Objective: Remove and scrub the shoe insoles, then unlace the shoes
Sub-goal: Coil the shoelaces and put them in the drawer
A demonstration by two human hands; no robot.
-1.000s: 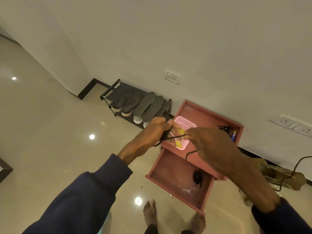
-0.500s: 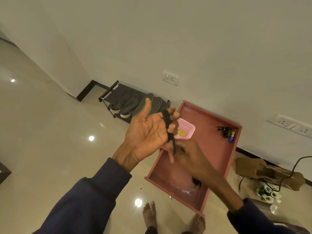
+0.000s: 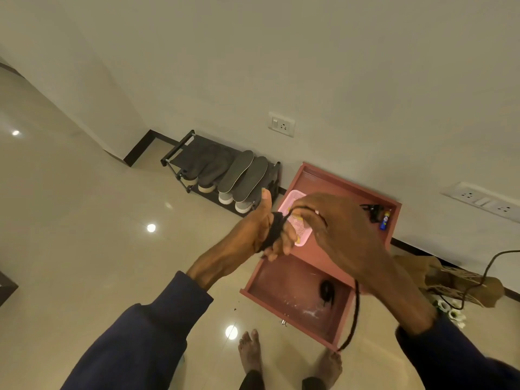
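While both hands are raised in front of the chest, the black shoelace [image 3: 274,232] spans the gap between them. The left hand [image 3: 253,235] is held edge-on with the thumb pointing up; its fingers [image 3: 284,244] lie together and nearly straight, and the lace is wound round them in a thick coil. The right hand [image 3: 340,237] is turned back-up just beside it, and its curled fingers [image 3: 305,205] pinch the strand that leaves the coil. The free end hangs below the right wrist. Both forearms wear dark blue sleeves. Below the hands stands a red table [image 3: 337,192] with its drawer [image 3: 281,282] pulled open. Two grey insoles [image 3: 244,173] lean on the shoes [image 3: 225,197] in the shoe rack [image 3: 180,149] by the wall.
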